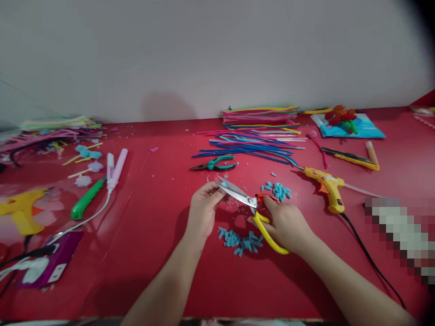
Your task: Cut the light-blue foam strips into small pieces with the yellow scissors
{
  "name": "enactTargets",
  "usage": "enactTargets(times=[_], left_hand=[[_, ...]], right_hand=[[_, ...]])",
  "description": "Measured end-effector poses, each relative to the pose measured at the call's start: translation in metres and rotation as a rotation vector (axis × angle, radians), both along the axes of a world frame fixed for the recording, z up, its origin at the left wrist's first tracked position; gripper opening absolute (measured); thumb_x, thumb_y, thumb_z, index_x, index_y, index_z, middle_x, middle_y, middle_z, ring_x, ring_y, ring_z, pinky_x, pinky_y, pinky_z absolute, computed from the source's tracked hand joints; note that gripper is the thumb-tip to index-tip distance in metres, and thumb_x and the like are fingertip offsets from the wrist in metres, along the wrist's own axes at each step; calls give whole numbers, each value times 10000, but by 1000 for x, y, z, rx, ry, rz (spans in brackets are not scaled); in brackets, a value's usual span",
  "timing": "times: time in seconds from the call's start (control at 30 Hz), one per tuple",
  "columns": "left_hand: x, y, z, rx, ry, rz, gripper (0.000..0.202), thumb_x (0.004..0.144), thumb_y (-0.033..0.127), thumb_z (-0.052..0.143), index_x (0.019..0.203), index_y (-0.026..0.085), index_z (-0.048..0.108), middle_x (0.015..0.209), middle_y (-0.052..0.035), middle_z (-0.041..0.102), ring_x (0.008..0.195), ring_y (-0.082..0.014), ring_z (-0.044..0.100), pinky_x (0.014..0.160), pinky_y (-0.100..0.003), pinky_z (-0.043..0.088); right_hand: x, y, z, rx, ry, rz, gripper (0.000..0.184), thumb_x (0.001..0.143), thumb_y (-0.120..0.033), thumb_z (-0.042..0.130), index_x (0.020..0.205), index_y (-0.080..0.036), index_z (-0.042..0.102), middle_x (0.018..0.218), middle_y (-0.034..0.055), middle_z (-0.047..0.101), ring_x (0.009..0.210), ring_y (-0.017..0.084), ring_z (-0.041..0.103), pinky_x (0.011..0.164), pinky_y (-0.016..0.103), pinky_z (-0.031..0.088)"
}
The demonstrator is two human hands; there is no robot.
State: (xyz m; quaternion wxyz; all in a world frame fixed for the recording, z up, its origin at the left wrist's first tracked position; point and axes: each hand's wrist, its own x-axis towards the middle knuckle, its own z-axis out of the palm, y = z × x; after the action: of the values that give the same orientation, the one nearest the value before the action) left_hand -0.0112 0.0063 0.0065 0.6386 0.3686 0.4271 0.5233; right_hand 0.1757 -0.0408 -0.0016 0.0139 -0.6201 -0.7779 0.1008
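My right hand (285,224) grips scissors (243,195) with yellow and red handles, blades pointing left. My left hand (204,206) pinches a small light-blue piece (223,184) at the blade tips. Below the hands lies a heap of short blue cut pieces (240,240) on the red table (152,253). A second small heap of blue pieces (278,190) lies just beyond my right hand.
Green-handled pliers (214,165) and blue, pink and yellow pipe cleaners (254,136) lie behind. A yellow glue gun (328,188) with a black cord is at the right. Left: a pink-white hair iron (115,170), a green-handled tool (86,199), another glue gun (22,208).
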Motion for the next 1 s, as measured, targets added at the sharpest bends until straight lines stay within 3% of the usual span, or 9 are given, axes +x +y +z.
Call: enactTargets(times=[1.0], left_hand=[[1, -1, 2, 3, -64, -19, 67, 666, 145, 597, 727, 141, 624, 630, -1, 596, 564, -88, 540, 565, -212, 437]], right_hand=[[3, 1, -1, 11, 9, 31, 341, 784, -518, 313, 738, -191, 400, 558, 22, 562, 485, 152, 505, 458, 253, 138]])
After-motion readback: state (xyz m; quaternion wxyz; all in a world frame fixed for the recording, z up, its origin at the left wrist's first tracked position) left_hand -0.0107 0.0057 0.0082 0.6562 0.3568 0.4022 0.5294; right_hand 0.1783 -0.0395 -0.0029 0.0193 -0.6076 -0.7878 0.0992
